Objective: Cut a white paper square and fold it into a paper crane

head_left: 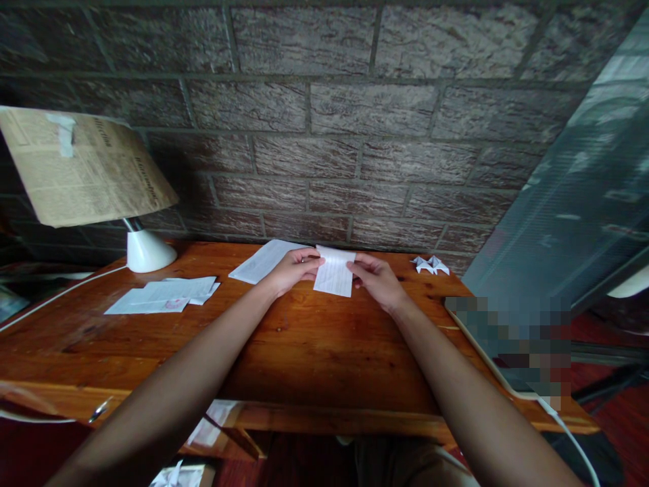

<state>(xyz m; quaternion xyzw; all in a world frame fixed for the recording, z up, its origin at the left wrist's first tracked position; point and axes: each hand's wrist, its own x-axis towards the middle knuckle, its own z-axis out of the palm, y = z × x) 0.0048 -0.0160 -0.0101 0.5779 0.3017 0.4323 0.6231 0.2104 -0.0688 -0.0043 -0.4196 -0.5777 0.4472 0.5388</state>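
Pinching white rectangular paper at opposite edges, left hand and right hand, thumbs closed against fingers, over brown wooden desk; spiky white folded paper to right.

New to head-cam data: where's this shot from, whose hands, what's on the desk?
There is no machine here. The single picture comes from a camera worn on a person's head, looking forward and down. The arms are the wearer's: left hand and right hand hold a small white sheet by its sides. On the wooden desk, a lamp and overlapping papers are at left, larger white paper lies by the left hand, and folded paper shapes and a flat, partly pixelated device are at right.
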